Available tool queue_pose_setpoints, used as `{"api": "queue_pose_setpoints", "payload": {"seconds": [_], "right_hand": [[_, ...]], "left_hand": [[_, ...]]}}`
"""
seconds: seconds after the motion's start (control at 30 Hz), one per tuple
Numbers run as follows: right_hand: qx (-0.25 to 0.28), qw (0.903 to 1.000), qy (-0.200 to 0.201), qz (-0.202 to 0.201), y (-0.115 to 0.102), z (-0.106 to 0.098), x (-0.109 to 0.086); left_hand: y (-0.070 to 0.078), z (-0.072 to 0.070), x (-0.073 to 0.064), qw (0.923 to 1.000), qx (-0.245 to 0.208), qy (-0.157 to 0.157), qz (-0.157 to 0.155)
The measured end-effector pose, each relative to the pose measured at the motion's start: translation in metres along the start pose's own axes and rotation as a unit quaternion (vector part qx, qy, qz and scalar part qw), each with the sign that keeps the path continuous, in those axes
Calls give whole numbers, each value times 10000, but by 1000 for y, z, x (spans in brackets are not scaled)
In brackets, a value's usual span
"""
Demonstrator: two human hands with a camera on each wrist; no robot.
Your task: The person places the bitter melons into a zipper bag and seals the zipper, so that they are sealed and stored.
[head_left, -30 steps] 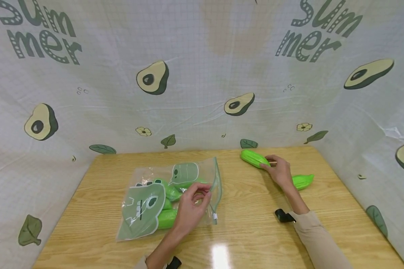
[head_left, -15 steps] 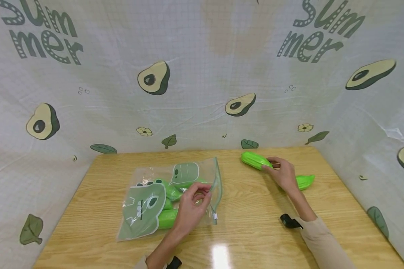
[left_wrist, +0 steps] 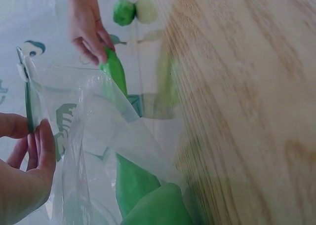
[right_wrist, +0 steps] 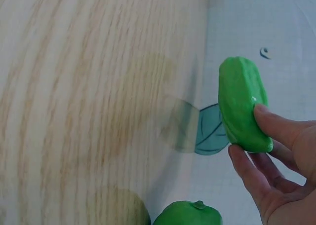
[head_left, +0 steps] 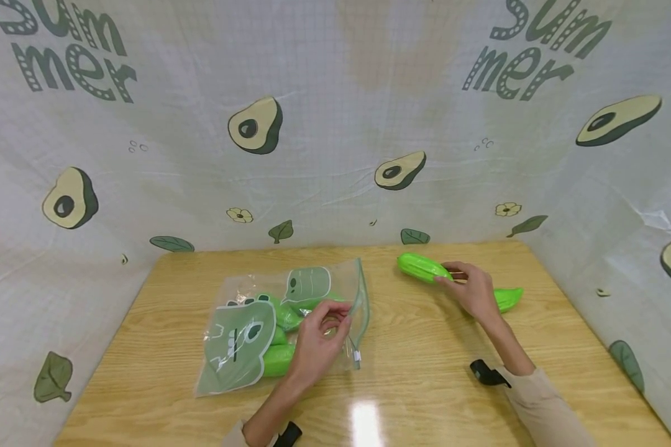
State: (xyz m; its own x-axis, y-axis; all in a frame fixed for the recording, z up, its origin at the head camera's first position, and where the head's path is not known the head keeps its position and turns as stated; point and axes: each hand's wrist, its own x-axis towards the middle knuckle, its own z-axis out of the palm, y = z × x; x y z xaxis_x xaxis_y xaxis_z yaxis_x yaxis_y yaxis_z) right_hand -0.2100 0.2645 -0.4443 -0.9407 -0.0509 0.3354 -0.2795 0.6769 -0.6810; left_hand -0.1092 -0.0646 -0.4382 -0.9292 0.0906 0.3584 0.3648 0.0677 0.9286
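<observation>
My left hand [head_left: 319,341] pinches the green zip edge of a clear zip bag [head_left: 340,279], thumb against fingers, as the left wrist view also shows. The bag lies on the table, printed with green cartoon animals, and several bright green vegetables [left_wrist: 160,205] are inside it. At the back right, my right hand [head_left: 470,288] grips one end of a bright green, ridged, cucumber-like vegetable [head_left: 422,267]. In the right wrist view this vegetable [right_wrist: 242,104] appears raised off the table. Another green vegetable [head_left: 507,299] with a pointed end lies beside my right wrist, partly hidden behind it.
The wooden table [head_left: 414,391] ends at a hanging cloth [head_left: 324,205] printed with avocados and leaves, which closes the back and both sides. A white slider [head_left: 357,356] sits at the near end of the bag's zip.
My right hand has shifted slightly to the right and nearer, keeping its grip on the cucumber-like vegetable. My left hand and the bag have stayed in place.
</observation>
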Motion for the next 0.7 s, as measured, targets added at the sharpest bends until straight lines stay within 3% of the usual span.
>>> {"api": "queue_pose_setpoints", "payload": {"seconds": [0.7], "right_hand": [[78, 9998, -156, -98, -22, -4, -12]], "left_hand": [[-1, 0, 0, 10000, -45, 23, -35]]}}
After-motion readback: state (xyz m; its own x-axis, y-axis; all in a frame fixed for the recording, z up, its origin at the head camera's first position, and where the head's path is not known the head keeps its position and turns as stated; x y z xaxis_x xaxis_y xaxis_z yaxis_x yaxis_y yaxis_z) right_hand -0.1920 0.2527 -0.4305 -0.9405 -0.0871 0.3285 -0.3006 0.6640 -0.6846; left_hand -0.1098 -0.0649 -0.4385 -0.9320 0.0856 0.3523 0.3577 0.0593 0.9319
